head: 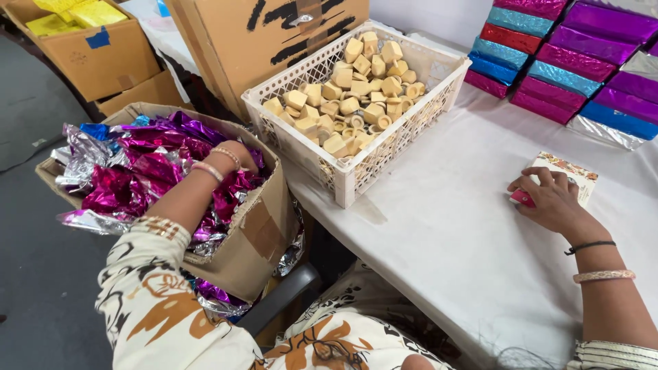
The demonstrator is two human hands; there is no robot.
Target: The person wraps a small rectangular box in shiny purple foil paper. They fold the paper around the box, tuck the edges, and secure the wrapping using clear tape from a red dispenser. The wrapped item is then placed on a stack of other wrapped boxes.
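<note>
The left hand is sunk among crinkled magenta, purple and silver foil sheets in a brown cardboard box beside the desk; whether its fingers grip anything cannot be told. The right hand rests on the white cloth-covered desk, fingers curled loosely over a flat rectangular floral-printed card box and a small red piece. A white plastic lattice basket nearby holds chunky beige blocks.

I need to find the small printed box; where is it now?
In the head view, the small printed box lies on the white table at the right, under the right hand, below the stacked foil-wrapped boxes.
</note>
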